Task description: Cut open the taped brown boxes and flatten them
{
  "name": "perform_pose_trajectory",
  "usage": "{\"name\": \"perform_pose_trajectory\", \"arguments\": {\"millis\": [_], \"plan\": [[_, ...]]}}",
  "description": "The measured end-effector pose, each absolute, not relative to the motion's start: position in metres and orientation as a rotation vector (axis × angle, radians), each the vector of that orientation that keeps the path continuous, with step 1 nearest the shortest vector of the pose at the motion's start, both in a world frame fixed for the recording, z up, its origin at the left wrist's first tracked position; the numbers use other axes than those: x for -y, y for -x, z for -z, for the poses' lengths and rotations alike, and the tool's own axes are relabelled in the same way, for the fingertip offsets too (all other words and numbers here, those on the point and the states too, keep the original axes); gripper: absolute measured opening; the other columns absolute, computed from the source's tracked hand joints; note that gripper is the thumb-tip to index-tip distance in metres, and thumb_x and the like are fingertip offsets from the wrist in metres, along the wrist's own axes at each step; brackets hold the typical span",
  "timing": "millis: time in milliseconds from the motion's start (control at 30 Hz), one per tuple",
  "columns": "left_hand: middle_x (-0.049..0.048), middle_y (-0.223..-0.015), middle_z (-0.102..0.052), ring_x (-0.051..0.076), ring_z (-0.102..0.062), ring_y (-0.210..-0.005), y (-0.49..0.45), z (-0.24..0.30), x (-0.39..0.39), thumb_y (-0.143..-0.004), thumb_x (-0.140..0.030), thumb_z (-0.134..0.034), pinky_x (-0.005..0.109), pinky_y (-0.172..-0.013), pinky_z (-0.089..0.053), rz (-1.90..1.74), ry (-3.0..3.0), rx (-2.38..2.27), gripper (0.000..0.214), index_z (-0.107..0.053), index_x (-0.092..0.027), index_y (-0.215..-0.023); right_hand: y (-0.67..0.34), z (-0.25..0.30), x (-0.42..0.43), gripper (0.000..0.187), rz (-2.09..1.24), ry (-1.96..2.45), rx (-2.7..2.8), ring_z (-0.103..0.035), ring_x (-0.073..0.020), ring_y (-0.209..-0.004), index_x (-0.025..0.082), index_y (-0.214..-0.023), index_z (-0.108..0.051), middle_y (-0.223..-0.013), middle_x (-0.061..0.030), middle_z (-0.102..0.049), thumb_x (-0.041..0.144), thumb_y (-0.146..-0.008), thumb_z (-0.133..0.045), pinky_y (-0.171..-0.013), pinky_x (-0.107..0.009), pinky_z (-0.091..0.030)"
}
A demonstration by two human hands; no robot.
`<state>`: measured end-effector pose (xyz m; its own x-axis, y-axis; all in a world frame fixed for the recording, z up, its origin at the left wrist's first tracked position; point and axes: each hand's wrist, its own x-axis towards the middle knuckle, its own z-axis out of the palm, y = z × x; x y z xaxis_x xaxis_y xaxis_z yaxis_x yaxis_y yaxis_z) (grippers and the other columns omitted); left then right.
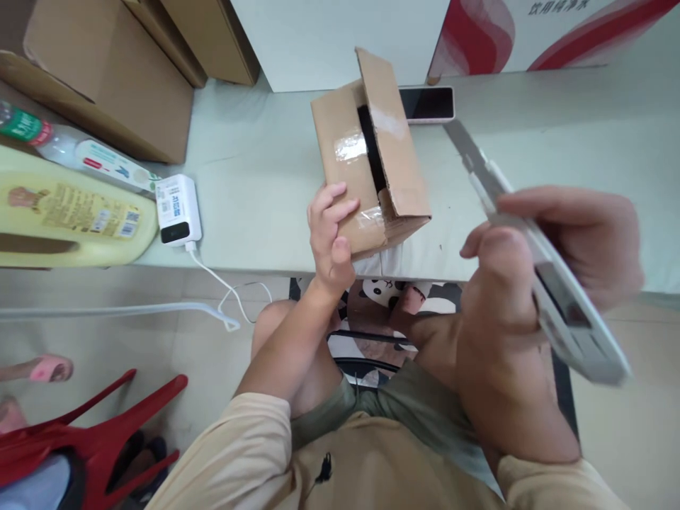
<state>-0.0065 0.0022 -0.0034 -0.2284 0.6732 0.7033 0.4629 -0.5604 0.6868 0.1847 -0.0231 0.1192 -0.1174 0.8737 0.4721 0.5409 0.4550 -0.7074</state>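
Two hands grip: left hand [332, 230] clamped on the box [343, 156] at its lower-left corner, upper centre; right hand [510, 265] closed round a knife [566, 294], right of frame. Cardboard looks light, stiff but crushable, slick where taped; best held by corners, off the flap [398, 149].

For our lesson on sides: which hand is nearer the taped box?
Left: the left hand touches the taped box; the right hand, holding a knife, is apart, to the box's right.

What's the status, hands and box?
Left hand on brown cardboard box, flap ajar. Right hand holds grey utility knife, blade out. Black rectangular device partly behind box.
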Motion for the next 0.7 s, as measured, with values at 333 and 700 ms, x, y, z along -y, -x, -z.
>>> {"name": "perform_pose_trajectory", "arguments": {"millis": [333,700], "plan": [[0.0084,-0.134,-0.060,0.034,-0.056,-0.134,0.012,0.002,0.000,-0.074,-0.083,-0.063,0.059,-0.121,-0.036,-1.726,-1.966,-1.344,0.070,-0.063,-0.031,-0.122,-0.166,-0.084,-0.004,0.037,-0.398,1.283,1.595,-0.072,-0.0239,-0.106,0.027,-0.135,-0.053,-0.112,-0.0077,-0.067,0.036,-0.100,-0.045,-0.095,-0.041,-0.056],[0.0075,-0.126,-0.060,0.026,-0.057,-0.131,0.043,0.013,-0.025,-0.086,-0.075,-0.052,0.047,-0.118,-0.044,-2.081,-1.355,-1.577,0.059,-0.054,-0.026,-0.120,-0.181,-0.052,-0.031,0.073,-0.491,1.700,1.921,-0.056,-0.0361,-0.131,0.020,-0.160,-0.018,-0.144,-0.0205,-0.053,0.039,-0.094,-0.044,-0.102,-0.056,-0.050]]}}
